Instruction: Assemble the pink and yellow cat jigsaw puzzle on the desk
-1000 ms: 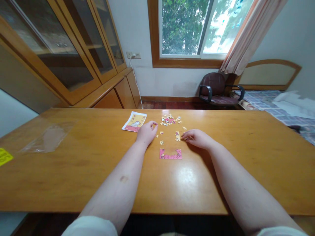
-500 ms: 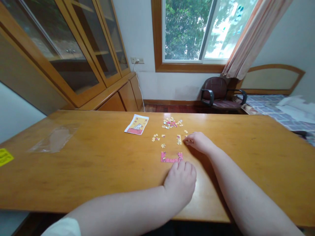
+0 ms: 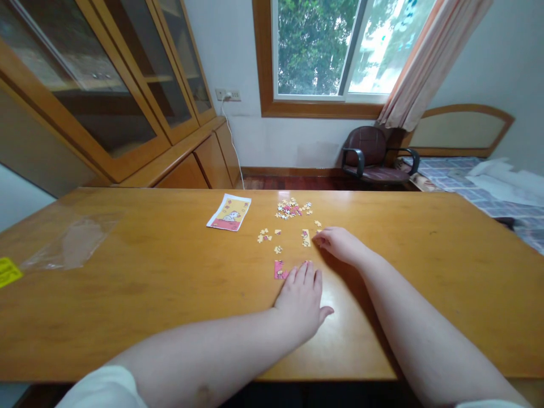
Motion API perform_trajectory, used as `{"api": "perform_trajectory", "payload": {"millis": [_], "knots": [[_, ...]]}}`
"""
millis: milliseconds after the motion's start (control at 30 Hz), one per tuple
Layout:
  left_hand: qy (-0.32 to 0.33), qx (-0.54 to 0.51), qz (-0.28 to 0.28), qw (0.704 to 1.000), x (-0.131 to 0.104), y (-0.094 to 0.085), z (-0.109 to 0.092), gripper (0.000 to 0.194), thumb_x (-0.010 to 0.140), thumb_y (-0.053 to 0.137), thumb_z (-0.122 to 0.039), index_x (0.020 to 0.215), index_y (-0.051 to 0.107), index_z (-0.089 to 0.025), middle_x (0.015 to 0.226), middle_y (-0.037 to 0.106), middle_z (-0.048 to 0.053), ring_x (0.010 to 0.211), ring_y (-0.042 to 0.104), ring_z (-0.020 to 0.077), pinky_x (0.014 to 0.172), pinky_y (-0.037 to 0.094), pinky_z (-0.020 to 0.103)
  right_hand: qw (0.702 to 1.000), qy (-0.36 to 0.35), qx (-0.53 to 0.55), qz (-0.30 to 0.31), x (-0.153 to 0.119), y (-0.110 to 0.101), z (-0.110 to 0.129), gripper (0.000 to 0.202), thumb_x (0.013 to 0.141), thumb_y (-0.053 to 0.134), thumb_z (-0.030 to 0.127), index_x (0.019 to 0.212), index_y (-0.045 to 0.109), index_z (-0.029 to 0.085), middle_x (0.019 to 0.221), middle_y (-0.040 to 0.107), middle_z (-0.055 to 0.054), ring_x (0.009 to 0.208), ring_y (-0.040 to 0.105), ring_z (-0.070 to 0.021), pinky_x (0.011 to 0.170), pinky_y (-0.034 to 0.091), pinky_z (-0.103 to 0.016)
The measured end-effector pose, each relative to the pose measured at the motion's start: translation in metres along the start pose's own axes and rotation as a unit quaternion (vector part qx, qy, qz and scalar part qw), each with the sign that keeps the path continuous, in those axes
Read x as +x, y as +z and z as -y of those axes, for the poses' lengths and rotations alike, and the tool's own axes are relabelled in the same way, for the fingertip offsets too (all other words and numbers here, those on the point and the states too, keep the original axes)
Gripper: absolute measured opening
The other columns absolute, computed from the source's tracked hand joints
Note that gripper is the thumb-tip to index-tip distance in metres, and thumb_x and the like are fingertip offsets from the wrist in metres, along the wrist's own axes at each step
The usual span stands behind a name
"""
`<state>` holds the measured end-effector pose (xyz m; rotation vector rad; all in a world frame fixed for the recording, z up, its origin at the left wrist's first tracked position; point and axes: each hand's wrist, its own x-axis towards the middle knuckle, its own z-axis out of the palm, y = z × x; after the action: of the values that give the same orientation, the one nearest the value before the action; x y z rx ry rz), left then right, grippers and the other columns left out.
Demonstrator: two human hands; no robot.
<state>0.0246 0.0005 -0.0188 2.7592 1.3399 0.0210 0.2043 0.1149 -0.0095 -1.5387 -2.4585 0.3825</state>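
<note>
My left hand [image 3: 301, 300] lies flat with its fingers spread, the fingertips over the joined pink puzzle strip [image 3: 279, 271] and hiding most of it. Beside a joined yellow section [image 3: 306, 238], my right hand [image 3: 338, 243] rests on the table with its fingers curled together; what they hold, if anything, is hidden. A few loose yellow pieces [image 3: 264, 236] lie left of that section, and a single yellow piece [image 3: 278, 249] is just above the pink strip. Farther back is a heap of mixed pieces [image 3: 292, 209].
A picture card [image 3: 230, 213] with a yellow and pink print lies left of the heap. Clear plastic wrapping [image 3: 80, 243] is at the table's left, near a yellow label [image 3: 8, 272]. Beyond the table [image 3: 191, 283] stands a dark chair [image 3: 368, 153].
My left hand has moved forward and opened out from a loose curl onto the pink strip. My right hand stays beside the yellow section. The view has shifted slightly.
</note>
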Motion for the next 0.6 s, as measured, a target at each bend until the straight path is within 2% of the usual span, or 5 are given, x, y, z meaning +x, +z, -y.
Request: {"api": "perform_trajectory", "payload": {"millis": [100, 167, 333, 500, 600], "knots": [[-0.001, 0.000, 0.008, 1.000, 0.000, 0.001, 0.001, 0.074, 0.087, 0.038, -0.061, 0.140, 0.040, -0.008, 0.147, 0.035, 0.020, 0.137, 0.030, 0.0323, 0.111, 0.028, 0.049, 0.996, -0.016, 0.091, -0.011, -0.002, 0.000, 0.002, 0.018, 0.080, 0.057, 0.015, 0.087, 0.073, 0.018, 0.087, 0.068, -0.007, 0.080, 0.062, -0.0162, 0.077, 0.045, -0.026], [-0.001, 0.000, 0.009, 1.000, 0.000, 0.001, 0.001, 0.075, 0.087, 0.039, -0.061, 0.140, 0.040, -0.008, 0.147, 0.034, 0.020, 0.137, 0.030, 0.0323, 0.111, 0.027, 0.049, 0.985, -0.001, 0.169, -0.030, -0.003, 0.002, 0.003, 0.014, 0.080, 0.059, 0.021, 0.086, 0.072, 0.018, 0.086, 0.068, -0.005, 0.078, 0.061, -0.0156, 0.075, 0.046, -0.027], [0.002, -0.001, 0.007, 1.000, 0.000, 0.005, 0.001, 0.076, 0.088, 0.038, -0.060, 0.140, 0.039, -0.006, 0.147, 0.034, 0.022, 0.138, 0.029, 0.0322, 0.111, 0.028, 0.046, 0.935, 0.073, 0.348, -0.002, -0.003, 0.014, 0.008, 0.013, 0.075, 0.063, 0.028, 0.080, 0.065, 0.016, 0.072, 0.068, -0.002, 0.067, 0.061, -0.0140, 0.065, 0.048, -0.026], [0.000, 0.004, 0.006, 1.000, 0.000, 0.006, 0.000, 0.076, 0.087, 0.039, -0.060, 0.140, 0.039, -0.006, 0.147, 0.034, 0.022, 0.137, 0.030, 0.0319, 0.111, 0.028, 0.045, 0.919, 0.134, 0.370, 0.039, -0.003, 0.018, 0.018, 0.007, 0.071, 0.065, 0.021, 0.077, 0.066, 0.017, 0.077, 0.073, -0.004, 0.066, 0.065, -0.0143, 0.061, 0.049, -0.024], [0.003, 0.006, 0.005, 1.000, 0.001, 0.004, 0.000, 0.075, 0.088, 0.039, -0.059, 0.140, 0.039, -0.006, 0.146, 0.035, 0.022, 0.138, 0.030, 0.0322, 0.111, 0.028, 0.045, 0.935, 0.158, 0.314, 0.045, -0.003, 0.017, 0.023, 0.011, 0.073, 0.064, 0.021, 0.082, 0.070, 0.018, 0.075, 0.073, -0.002, 0.062, 0.065, -0.0133, 0.058, 0.049, -0.023]]}}
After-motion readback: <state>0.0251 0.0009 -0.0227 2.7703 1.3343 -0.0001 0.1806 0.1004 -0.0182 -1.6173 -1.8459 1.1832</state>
